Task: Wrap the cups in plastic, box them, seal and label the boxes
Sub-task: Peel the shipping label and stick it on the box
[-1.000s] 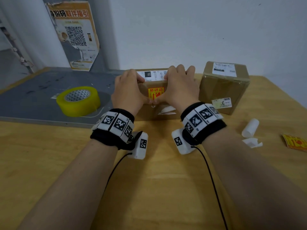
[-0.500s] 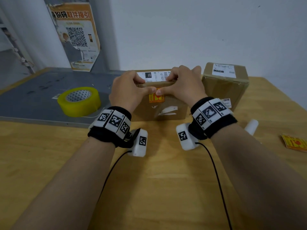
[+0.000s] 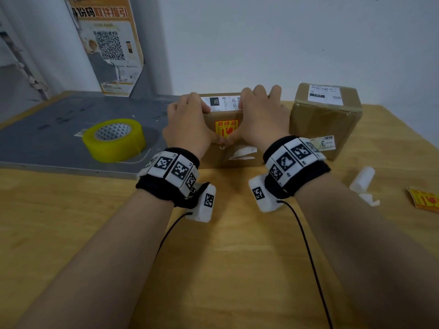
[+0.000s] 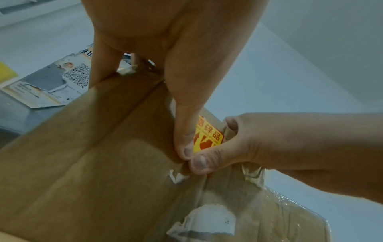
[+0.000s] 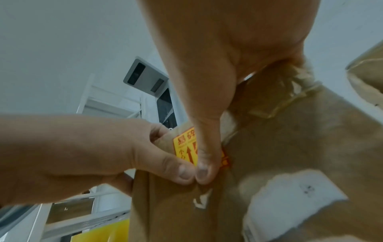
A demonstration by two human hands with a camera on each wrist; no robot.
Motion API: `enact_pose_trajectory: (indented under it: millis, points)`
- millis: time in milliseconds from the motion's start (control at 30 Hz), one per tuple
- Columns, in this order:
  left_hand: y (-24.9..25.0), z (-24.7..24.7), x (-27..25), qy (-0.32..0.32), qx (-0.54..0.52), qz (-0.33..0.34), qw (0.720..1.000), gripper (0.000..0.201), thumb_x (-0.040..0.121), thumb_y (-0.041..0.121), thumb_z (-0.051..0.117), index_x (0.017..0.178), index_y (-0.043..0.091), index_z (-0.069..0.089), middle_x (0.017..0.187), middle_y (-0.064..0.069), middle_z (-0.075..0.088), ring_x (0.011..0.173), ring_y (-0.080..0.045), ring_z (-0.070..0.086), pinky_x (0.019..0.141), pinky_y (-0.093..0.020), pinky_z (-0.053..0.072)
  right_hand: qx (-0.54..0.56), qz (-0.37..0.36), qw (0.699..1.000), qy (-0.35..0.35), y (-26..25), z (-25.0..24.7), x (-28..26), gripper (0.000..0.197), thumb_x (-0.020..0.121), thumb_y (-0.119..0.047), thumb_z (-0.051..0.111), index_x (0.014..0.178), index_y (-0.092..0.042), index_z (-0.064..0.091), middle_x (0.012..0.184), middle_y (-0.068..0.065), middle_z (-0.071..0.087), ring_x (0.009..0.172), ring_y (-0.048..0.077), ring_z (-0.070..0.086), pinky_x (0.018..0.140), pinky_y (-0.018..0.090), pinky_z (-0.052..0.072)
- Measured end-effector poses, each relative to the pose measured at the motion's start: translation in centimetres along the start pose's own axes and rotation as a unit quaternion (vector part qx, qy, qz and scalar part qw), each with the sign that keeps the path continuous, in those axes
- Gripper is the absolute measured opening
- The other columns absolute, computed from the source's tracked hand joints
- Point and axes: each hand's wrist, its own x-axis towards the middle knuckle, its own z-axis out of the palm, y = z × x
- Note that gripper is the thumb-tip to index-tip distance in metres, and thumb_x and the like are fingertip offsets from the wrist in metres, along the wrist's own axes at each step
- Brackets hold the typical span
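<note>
A taped brown cardboard box (image 3: 213, 157) stands at the far middle of the wooden table, with a white shipping label (image 3: 224, 103) on its top. A yellow-orange fragile sticker (image 3: 226, 127) is on its front face. My left hand (image 3: 202, 124) and right hand (image 3: 247, 122) both grip the box. Their fingers hook over the top edge and both thumbs press side by side at the sticker's lower edge. The wrist views show the left thumb (image 4: 184, 131) and the right thumb (image 5: 207, 147) meeting tip to tip on the sticker (image 4: 209, 139). No cups are visible.
A second sealed, labelled box (image 3: 325, 119) stands close to the right. A yellow tape roll (image 3: 114, 138) lies on the grey mat (image 3: 47, 129) to the left. A white roll (image 3: 362, 179) and loose yellow stickers (image 3: 425, 200) lie at the right.
Both thumbs slid up to the box's top edge half a second ago, then came back down the sticker to its lower edge. The box stayed where it was.
</note>
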Motion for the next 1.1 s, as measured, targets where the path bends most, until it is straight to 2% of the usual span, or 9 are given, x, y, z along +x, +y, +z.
enact_pose_trajectory:
  millis: [67,167,367,600,733,867,933,1000,1100]
  points:
    - [-0.3,-0.1,0.1,0.006,-0.013,0.008,1.0,0.061,0.065,0.044,0.094,0.108,0.032,0.053,0.117,0.011,0.053,0.127,-0.02,0.044,0.076,-0.039,0.04,0.061,-0.006,0.998,-0.013,1.0,-0.5,0.3,0.068,0.06,-0.055,0.093,0.112,-0.028,0.058,0.111,-0.005,0.048,0.128,0.028,0.034,0.089,0.043,0.047]
    - [-0.9,-0.3,0.2,0.014,-0.05,0.007,0.999,0.049,0.067,0.045,0.093,0.096,0.035,0.055,0.103,0.017,0.051,0.12,-0.019,0.051,0.08,-0.042,0.049,0.156,0.002,0.987,-0.025,2.4,-0.8,0.8,0.049,0.065,-0.048,0.093,0.1,-0.033,0.064,0.105,-0.008,0.052,0.123,0.022,0.034,0.083,0.036,0.04]
    - [-1.1,-0.3,0.2,0.034,-0.093,0.006,0.995,0.039,0.07,0.052,0.088,0.091,0.034,0.061,0.088,0.022,0.052,0.113,-0.017,0.054,0.08,-0.042,0.052,0.182,0.024,0.983,-0.005,2.1,-0.7,0.8,0.051,0.06,-0.06,0.091,0.096,-0.033,0.067,0.099,-0.01,0.056,0.123,0.02,0.033,0.08,0.035,0.042]
    - [-1.0,-0.6,-0.2,0.016,-0.059,0.008,0.998,0.055,0.065,0.039,0.095,0.106,0.033,0.059,0.106,0.017,0.049,0.122,-0.015,0.049,0.078,-0.037,0.041,0.063,-0.01,0.998,0.009,1.3,0.0,-0.5,0.07,0.064,-0.046,0.094,0.119,-0.031,0.055,0.115,-0.009,0.046,0.126,0.024,0.034,0.085,0.038,0.045]
    - [-1.1,-1.1,-0.3,0.007,-0.077,0.004,0.997,0.047,0.07,0.037,0.092,0.104,0.036,0.06,0.106,0.017,0.052,0.122,-0.016,0.048,0.085,-0.04,0.049,0.172,-0.008,0.985,-0.011,2.2,-0.1,-0.5,0.057,0.075,-0.028,0.09,0.124,-0.031,0.06,0.114,-0.012,0.046,0.128,0.019,0.039,0.099,0.037,0.045]
    - [-1.0,-2.2,-1.2,-0.004,-0.089,0.012,0.996,0.034,0.082,0.029,0.085,0.104,0.043,0.062,0.111,0.016,0.058,0.124,-0.018,0.05,0.095,-0.044,0.051,0.306,0.014,0.952,-0.014,3.4,-1.1,-1.0,0.035,0.095,-0.011,0.071,0.123,-0.031,0.072,0.14,-0.003,0.06,0.14,0.02,0.046,0.115,0.032,0.038]
    - [-1.0,-2.7,-1.9,-0.006,-0.099,0.014,0.995,0.032,0.085,0.026,0.082,0.103,0.046,0.064,0.107,0.016,0.063,0.121,-0.016,0.055,0.098,-0.041,0.052,0.331,0.044,0.943,-0.005,3.6,-1.4,-1.7,0.034,0.098,-0.012,0.066,0.123,-0.034,0.072,0.14,-0.004,0.06,0.137,0.019,0.049,0.109,0.025,0.036]
    - [-0.5,-3.4,-2.8,-0.012,-0.116,0.012,0.993,0.023,0.087,0.024,0.08,0.102,0.039,0.071,0.101,0.017,0.065,0.115,-0.012,0.059,0.095,-0.029,0.05,0.313,0.078,0.947,-0.003,3.7,-1.2,-2.5,0.031,0.096,-0.024,0.07,0.124,-0.039,0.07,0.144,-0.006,0.054,0.139,0.022,0.04,0.104,0.027,0.026]
    - [0.6,-4.6,-4.3,-0.038,-0.166,0.001,0.985,0.009,0.087,0.025,0.079,0.09,0.032,0.074,0.103,0.013,0.073,0.098,-0.009,0.067,0.083,-0.026,0.054,0.344,0.097,0.933,-0.024,2.9,-1.9,-4.0,0.033,0.094,-0.037,0.071,0.126,-0.035,0.068,0.14,-0.004,0.034,0.137,0.024,0.039,0.114,0.03,0.031]
